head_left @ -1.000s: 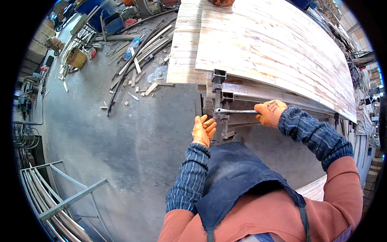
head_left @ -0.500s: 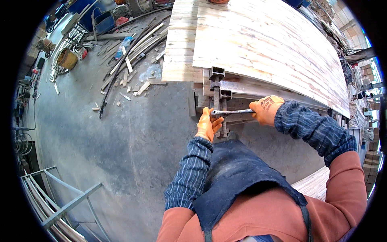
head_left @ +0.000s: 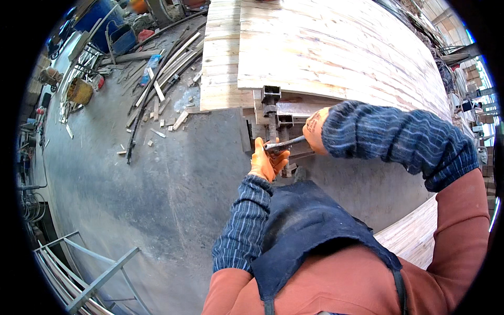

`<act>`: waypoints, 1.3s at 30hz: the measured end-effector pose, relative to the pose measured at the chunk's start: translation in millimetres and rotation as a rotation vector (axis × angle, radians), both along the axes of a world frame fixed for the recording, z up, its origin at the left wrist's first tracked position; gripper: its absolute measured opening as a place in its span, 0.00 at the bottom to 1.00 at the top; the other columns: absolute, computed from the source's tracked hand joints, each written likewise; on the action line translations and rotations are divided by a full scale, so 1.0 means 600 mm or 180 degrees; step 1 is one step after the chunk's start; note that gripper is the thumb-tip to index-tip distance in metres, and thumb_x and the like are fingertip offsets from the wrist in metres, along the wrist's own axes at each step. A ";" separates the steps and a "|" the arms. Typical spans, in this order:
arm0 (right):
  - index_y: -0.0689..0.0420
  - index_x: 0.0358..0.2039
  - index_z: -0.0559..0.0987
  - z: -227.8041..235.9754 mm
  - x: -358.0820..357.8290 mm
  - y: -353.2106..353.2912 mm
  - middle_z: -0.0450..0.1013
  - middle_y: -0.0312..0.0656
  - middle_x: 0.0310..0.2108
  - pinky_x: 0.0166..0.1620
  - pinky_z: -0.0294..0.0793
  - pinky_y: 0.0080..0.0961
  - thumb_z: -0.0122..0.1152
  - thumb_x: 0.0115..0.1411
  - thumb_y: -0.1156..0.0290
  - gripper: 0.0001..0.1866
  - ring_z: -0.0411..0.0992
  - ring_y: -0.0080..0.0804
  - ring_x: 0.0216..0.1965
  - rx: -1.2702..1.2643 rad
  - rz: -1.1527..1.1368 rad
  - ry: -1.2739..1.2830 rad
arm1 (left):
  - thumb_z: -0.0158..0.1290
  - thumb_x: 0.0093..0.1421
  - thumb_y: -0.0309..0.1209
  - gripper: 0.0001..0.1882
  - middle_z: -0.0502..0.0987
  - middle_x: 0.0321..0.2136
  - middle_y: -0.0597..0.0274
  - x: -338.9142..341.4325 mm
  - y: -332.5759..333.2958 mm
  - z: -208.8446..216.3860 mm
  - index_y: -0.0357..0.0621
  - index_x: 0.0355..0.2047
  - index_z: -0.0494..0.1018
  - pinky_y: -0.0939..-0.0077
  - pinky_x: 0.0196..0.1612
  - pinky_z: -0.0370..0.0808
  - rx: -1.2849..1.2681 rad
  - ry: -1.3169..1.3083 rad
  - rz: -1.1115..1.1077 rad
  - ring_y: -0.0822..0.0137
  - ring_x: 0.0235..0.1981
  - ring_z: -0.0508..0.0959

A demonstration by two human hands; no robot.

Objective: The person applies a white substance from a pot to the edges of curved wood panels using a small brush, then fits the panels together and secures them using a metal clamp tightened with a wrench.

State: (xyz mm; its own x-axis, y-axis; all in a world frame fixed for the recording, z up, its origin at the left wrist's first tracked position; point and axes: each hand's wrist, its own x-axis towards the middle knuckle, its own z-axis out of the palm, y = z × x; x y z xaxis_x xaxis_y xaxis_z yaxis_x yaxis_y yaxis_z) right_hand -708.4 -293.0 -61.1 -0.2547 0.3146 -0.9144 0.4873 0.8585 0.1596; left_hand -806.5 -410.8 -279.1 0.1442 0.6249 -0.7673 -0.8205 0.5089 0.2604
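My right hand (head_left: 316, 130), in an orange glove, is closed round the handle of a metal wrench (head_left: 292, 142). The wrench's head is at the outer end of a threaded clamp screw (head_left: 272, 125). My left hand (head_left: 266, 161), also gloved in orange, grips around the wrench's head, its thumb up beside it; part of the head is hidden by the fingers. A second clamp screw (head_left: 285, 132) stands just to the right. Both clamps sit at the near edge of a stack of wooden panels (head_left: 336, 52) made of glued strips.
Wood offcuts and long strips (head_left: 168, 68) litter the concrete floor at the far left, near a blue bin (head_left: 122, 38) and a yellow bucket (head_left: 80, 91). A metal frame (head_left: 105, 275) stands at the lower left. Another pale panel (head_left: 409, 236) lies at my right.
My right hand has swung up and left, tilting the wrench so its handle end is higher. My left hand has stayed at the wrench's head. The view has shifted slightly.
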 end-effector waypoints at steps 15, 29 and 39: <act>0.62 0.46 0.78 0.019 0.044 -0.023 0.81 0.51 0.37 0.40 0.82 0.43 0.52 0.63 0.69 0.14 0.81 0.47 0.40 0.0220 -0.0495 0.0603 | 0.37 0.70 0.50 0.26 0.83 0.33 0.52 0.018 0.024 0.018 0.48 0.52 0.76 0.73 0.27 0.82 -0.0127 0.0418 0.0193 0.62 0.27 0.84; 0.53 0.42 0.75 -0.281 0.259 0.032 0.79 0.51 0.32 0.37 0.76 0.49 0.59 0.61 0.64 0.11 0.79 0.54 0.35 -0.0489 -0.0846 0.2167 | 0.42 0.67 0.46 0.28 0.77 0.48 0.33 0.068 0.017 0.023 0.44 0.61 0.68 0.47 0.54 0.73 0.0037 0.4547 -0.1125 0.34 0.51 0.76; 0.52 0.42 0.78 -0.173 0.275 -0.012 0.80 0.51 0.34 0.39 0.78 0.48 0.57 0.61 0.59 0.13 0.80 0.52 0.38 -0.0085 -0.1136 0.1921 | 0.52 0.65 0.52 0.36 0.81 0.39 0.58 0.023 0.007 0.017 0.41 0.66 0.60 0.74 0.34 0.76 0.0341 0.2589 -0.0792 0.69 0.33 0.81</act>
State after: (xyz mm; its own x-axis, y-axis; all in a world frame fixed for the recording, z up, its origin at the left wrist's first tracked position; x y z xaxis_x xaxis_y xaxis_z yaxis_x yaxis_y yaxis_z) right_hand -543.4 -300.2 -164.7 -0.6056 0.4530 -0.6543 0.7370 0.6293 -0.2465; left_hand -792.9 -406.3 -268.9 -0.2829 0.7232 -0.6301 -0.2255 0.5884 0.7765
